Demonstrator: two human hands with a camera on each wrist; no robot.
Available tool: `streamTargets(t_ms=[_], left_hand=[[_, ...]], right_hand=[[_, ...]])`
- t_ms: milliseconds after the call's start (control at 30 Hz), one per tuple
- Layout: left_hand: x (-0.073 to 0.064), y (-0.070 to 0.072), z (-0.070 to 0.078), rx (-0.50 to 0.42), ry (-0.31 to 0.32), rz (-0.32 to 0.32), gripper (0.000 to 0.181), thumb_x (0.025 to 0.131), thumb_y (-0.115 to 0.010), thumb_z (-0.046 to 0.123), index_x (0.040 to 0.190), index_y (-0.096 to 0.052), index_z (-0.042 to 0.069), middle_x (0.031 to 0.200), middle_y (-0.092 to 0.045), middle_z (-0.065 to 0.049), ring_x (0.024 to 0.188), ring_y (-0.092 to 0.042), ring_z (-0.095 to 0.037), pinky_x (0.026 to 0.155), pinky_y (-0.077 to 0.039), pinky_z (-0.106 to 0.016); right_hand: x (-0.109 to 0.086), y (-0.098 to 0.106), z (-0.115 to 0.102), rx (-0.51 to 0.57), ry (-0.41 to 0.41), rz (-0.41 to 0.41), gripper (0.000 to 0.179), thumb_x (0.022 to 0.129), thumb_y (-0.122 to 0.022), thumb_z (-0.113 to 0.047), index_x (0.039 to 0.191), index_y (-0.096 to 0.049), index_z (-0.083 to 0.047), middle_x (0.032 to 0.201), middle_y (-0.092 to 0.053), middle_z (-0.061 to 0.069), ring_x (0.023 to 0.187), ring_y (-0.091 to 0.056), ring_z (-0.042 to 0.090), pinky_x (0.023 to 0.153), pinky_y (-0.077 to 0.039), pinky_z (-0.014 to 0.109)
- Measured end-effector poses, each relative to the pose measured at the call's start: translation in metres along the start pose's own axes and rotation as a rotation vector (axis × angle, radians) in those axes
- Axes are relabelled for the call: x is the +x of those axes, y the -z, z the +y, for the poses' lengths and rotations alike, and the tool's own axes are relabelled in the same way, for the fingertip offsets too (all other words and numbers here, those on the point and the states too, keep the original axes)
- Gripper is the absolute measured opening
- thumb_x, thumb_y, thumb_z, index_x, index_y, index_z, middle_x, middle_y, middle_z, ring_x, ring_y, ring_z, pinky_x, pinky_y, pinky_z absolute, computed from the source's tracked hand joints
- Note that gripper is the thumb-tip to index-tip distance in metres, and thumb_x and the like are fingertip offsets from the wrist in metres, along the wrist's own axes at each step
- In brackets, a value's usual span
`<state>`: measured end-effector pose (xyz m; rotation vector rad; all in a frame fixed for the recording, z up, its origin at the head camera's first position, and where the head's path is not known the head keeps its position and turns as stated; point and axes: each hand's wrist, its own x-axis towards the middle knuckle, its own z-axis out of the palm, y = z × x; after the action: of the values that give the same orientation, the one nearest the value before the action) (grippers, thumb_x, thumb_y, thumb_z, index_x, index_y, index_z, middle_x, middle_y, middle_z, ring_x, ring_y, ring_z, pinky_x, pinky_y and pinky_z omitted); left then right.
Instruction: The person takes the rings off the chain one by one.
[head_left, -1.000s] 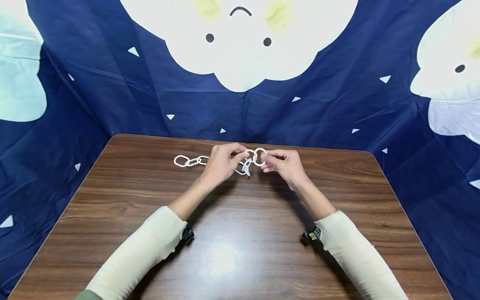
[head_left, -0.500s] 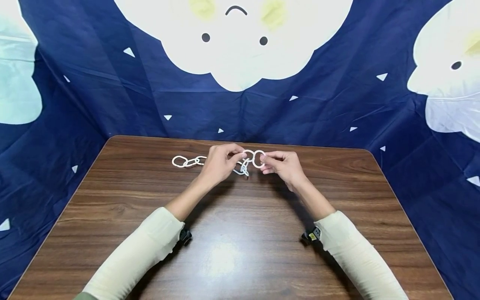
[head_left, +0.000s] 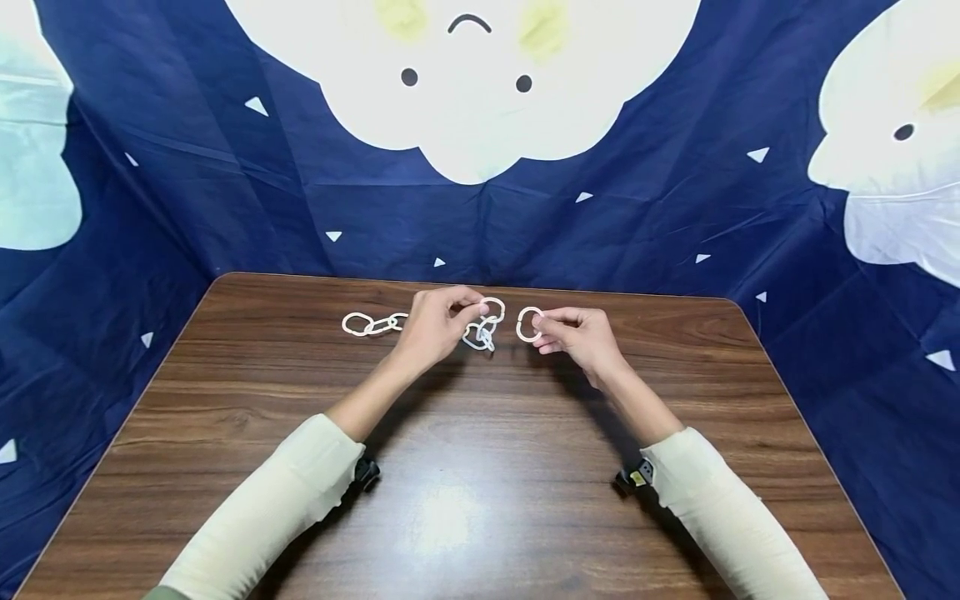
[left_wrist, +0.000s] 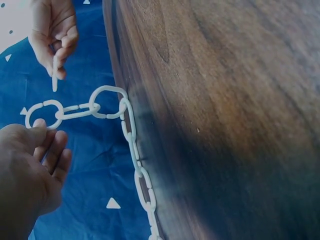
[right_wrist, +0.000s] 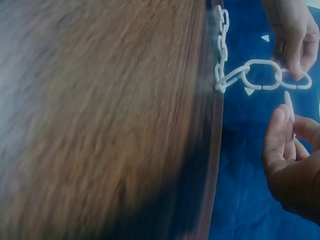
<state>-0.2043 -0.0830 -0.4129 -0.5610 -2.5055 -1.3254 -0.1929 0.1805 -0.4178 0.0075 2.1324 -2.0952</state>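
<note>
My left hand pinches the end link of a white plastic chain between thumb and fingers. From that raised link the chain drops to the table, and in the head view its far part lies left of the hand. A single loose white link, oval with a small gap in its side, is pinched in my right hand. In the right wrist view this link appears edge-on, just below the chain's end link. A short space separates the loose link from the chain in the head view.
The brown wood-grain table reaches under both forearms, with its far edge just behind the hands. A dark blue cloth backdrop with white clouds and triangles rises behind it. Small black devices are worn at the wrists.
The right hand has moved to the right with its link, which overlapped the chain's end link before and now stands apart from it. The left hand has barely moved.
</note>
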Motion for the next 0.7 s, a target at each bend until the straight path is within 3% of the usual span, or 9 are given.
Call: streamTargets(t_ms=[700], left_hand=[[0.002,-0.002,0.001,0.008,0.043,0.005,0.017,0.103,-0.084,0.025,0.111,-0.087,0.009,0.11,-0.088,-0.007,0.099,-0.083,-0.027,0.094,-0.065,-0.046]], right_hand=[[-0.004,0.062,0.014,-0.094,-0.06,0.075,0.038,0.106,-0.077,-0.004,0.132,-0.066,0.021,0.089,-0.084,-0.001,0.074,-0.08,0.005,0.073,-0.068,0.023]])
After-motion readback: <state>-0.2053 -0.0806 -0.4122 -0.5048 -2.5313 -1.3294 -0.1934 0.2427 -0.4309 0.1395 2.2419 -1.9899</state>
